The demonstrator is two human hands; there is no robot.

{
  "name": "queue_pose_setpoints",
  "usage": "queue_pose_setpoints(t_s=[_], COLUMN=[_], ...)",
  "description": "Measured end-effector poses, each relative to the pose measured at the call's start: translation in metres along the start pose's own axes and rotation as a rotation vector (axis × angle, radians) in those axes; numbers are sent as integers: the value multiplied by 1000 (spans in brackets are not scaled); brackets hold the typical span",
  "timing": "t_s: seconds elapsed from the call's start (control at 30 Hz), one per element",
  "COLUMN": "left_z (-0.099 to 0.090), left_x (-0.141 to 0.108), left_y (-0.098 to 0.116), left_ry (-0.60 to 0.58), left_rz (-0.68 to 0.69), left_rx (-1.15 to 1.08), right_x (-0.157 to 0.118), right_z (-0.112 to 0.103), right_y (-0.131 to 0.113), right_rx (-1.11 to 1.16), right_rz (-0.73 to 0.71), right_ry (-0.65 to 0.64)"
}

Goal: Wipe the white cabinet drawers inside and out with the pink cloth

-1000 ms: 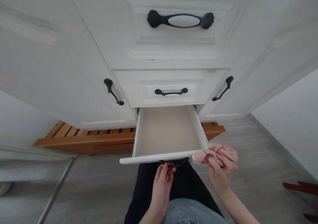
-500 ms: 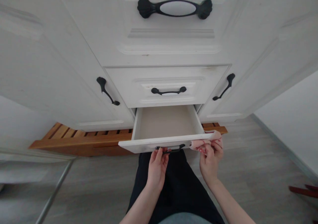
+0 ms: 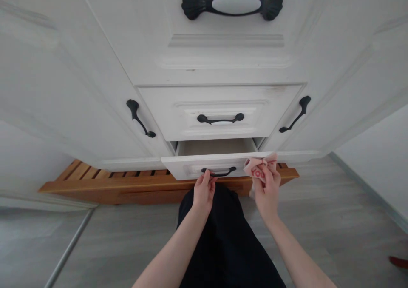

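The lowest white drawer (image 3: 191,167) stands partly pulled out of the cabinet, with a strip of its pale inside showing. My left hand (image 3: 205,192) pinches the left end of its black drawer handle (image 3: 225,173). At the drawer front's right end, my right hand (image 3: 268,190) holds a pink cloth (image 3: 259,169) with red lettering. The bunched cloth lies against the front panel and its upper right corner. Part of the cloth hangs below my fingers.
Above is a closed drawer with a black handle (image 3: 220,119), and higher a larger handle (image 3: 232,4). Cabinet doors with black handles flank the drawers. A slatted wooden bench (image 3: 95,186) runs low beneath the cabinet. A metal floor strip (image 3: 70,247) lies at left, a reddish-brown object (image 3: 398,262) at right.
The lowest drawer has slid inward, so less of its inside shows. Both hands have moved toward the cabinet with it, still holding the handle and the cloth.
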State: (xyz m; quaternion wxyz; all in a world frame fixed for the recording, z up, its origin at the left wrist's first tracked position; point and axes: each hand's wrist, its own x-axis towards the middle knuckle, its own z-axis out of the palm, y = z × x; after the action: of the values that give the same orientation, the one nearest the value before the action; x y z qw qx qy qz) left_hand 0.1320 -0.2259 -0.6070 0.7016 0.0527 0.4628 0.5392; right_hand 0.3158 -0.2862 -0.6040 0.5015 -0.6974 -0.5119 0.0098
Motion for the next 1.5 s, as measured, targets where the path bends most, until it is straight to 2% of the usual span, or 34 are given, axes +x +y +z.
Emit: queue_pose_setpoints(t_s=[0.17, 0.3, 0.43, 0.6, 0.73, 0.87, 1.0, 1.17, 1.3, 1.5], left_z=[15, 24, 31, 37, 38, 38, 38, 35, 31, 16], left_x=[23, 38, 49, 57, 59, 60, 61, 66, 72, 73], left_y=[7, 11, 15, 18, 18, 18, 19, 18, 13, 12], left_ry=[1, 2, 11, 10, 9, 12, 10, 4, -21, -167], left_rz=[25, 20, 22, 35, 42, 49, 48, 59, 91, 66], left_rx=[3, 17, 19, 12, 18, 24, 37, 51, 57, 55], right_x=[-6, 8, 35, 60, 66, 59, 52, 57, 63, 49], right_z=[3, 7, 16, 40, 66, 84, 82, 72, 83, 116], right_y=[-10, -7, -5, 2, 6, 3, 6, 19, 13, -26], right_rx=[107, 78, 30, -20, -83, -93, -71, -95, -162, -334], right_rz=[153, 190, 164, 25, -13, -4, -2, 48, 14, -101], right_ry=[3, 107, 180, 243, 213, 205, 250, 383, 288, 183])
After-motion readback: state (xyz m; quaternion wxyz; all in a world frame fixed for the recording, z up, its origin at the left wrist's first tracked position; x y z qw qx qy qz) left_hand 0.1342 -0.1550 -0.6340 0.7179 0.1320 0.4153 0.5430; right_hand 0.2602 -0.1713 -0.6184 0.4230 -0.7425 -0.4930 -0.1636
